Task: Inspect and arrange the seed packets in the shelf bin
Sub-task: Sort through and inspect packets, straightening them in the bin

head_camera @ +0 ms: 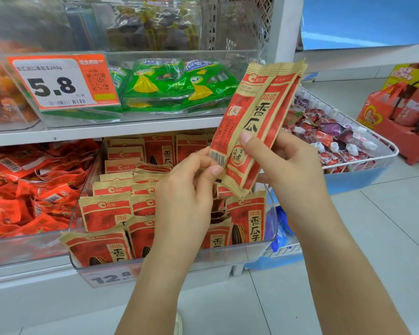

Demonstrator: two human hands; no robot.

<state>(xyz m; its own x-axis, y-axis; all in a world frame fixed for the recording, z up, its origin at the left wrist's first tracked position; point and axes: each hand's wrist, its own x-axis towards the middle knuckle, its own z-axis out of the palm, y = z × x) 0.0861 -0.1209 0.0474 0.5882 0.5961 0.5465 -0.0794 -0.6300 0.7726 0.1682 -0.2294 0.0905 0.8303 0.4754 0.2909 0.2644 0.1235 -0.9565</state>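
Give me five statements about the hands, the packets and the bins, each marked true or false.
1. Both hands hold the raised packets. True.
2. The left hand is empty. False: it pinches the packets' lower edge.
3. The clear bin holds more red and tan packets. True.
4. The upper shelf's tag reads 12.8. False: it reads 5.8.
5. The green packets lie below the red ones. False: they lie on the shelf above.

Green snack bags [179,85] behind a 5.8 price tag [63,82], wire basket [363,163] alongside
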